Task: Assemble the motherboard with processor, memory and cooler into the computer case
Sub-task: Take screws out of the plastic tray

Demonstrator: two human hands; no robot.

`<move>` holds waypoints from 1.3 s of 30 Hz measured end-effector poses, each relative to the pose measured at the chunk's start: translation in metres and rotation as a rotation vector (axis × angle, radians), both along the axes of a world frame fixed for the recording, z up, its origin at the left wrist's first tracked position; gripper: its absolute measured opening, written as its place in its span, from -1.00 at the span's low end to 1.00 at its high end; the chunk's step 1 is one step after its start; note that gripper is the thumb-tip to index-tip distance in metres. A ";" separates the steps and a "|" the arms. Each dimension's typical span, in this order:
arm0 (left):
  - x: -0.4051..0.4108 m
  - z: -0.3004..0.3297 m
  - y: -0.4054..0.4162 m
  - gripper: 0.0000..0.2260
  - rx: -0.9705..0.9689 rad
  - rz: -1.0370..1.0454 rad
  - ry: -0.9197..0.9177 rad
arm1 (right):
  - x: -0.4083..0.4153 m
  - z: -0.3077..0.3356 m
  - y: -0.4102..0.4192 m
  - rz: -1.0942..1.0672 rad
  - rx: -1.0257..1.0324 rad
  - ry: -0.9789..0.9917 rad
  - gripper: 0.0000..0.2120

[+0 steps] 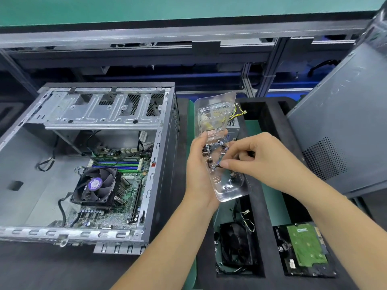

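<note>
Clear clamshell tray (222, 164) of loose screws (210, 162): light, flimsy, spill-prone; left hand (199, 170) cradles its edge, right hand (270, 160) pinches one screw.

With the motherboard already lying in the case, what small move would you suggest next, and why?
Probably lift one screw out: the right hand is pinching at the screws in the clear plastic tray that the left hand holds, and the motherboard lies in the case beside it.

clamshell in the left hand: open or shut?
Open. The clear clamshell has its lid tipped up, and the right hand fingers reach screws inside; left hand holds it.
</note>
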State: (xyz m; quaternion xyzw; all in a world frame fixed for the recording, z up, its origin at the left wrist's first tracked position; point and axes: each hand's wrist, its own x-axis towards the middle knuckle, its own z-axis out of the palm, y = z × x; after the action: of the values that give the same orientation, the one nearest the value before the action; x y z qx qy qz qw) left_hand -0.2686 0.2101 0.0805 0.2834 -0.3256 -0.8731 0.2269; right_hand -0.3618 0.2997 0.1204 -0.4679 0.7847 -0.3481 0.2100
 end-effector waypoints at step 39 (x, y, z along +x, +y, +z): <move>0.001 0.007 0.004 -0.53 0.067 0.067 0.107 | -0.005 0.004 -0.002 -0.129 -0.086 -0.445 -0.72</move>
State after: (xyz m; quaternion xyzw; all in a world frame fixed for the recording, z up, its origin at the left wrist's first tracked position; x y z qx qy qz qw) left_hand -0.2678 0.2137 0.0872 0.2547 -0.2737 -0.8893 0.2635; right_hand -0.3668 0.2981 0.1248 -0.3370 0.7320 -0.4883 0.3349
